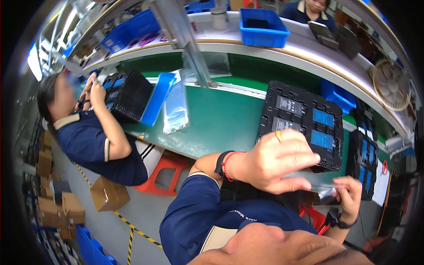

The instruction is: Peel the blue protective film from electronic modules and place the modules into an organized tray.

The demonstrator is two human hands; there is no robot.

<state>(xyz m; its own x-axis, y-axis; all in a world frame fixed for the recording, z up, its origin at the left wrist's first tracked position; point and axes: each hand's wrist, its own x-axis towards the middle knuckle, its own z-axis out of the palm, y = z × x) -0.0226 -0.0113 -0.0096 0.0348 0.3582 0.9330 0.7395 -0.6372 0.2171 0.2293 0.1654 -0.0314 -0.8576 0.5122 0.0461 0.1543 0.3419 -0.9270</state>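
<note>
Head cam, blk tray (308,115) on grn bench (225,110), gry flr (148,210)

**A factory workshop**

I'm at a long green workbench (225,112) with black trays (307,119) of matching packs (323,117). Blue bins (265,39) stand on the shelf (304,54); a co-worker (99,141) wears navy like me; striped tape (137,228) marks the grey floor (150,212) by cardboard boxes (73,207).

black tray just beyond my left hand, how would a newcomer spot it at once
On the green table, look just beyond the left hand. It is the black tray partly hidden by that hand; unlike the tray to its right, it shows dark packs beside blue ones.
</note>
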